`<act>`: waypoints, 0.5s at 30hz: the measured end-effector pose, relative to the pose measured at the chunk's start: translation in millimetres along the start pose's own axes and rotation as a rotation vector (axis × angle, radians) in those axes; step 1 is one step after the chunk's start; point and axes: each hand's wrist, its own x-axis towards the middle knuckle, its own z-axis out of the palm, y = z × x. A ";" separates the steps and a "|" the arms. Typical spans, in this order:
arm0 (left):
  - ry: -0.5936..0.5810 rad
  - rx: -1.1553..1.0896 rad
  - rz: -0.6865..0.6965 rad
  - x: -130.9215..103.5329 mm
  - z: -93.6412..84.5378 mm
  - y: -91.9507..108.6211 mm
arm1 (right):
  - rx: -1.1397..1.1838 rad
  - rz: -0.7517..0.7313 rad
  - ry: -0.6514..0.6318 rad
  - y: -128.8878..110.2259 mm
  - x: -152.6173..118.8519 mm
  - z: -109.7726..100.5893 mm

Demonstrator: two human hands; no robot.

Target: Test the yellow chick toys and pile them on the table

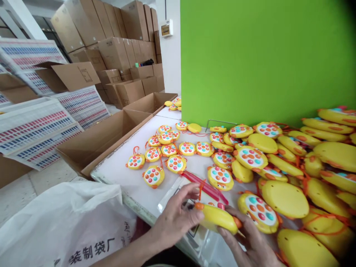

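Note:
A yellow duck-shaped button toy point(218, 218) with orange feet and an orange cord is tilted on edge between my two hands, over the table's near edge. My left hand point(180, 213) pinches its left end, thumb in front. The fingers of my right hand point(246, 237) close round its right end. Just beyond lie pink-red plastic strips point(204, 188) and clear plastic bags point(171, 193). To the right, a matching toy point(260, 212) rests face up, its coloured buttons showing. The held toy's button face is mostly turned away from me.
Many similar toys are heaped along the right point(292, 198), and others lie spread over the white table point(116, 159). Open cardboard boxes point(105, 137) stand along its left edge. A white sack point(83, 218) sits at lower left. A green panel point(264, 59) rises behind.

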 end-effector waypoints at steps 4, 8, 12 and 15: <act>-0.068 0.120 0.129 -10.4 6.5 6.1 | 0.109 -0.048 0.034 -2.7 -9.3 13.5; -0.061 0.210 0.222 -10.8 10.4 9.3 | 0.133 -0.127 0.060 -11.3 -11.3 21.1; -0.085 0.291 0.328 -14.2 9.3 11.0 | 0.087 -0.193 0.073 -17.0 -10.1 19.6; -0.096 0.333 0.333 -18.0 10.9 10.2 | 0.106 -0.173 0.091 -23.8 -9.0 18.4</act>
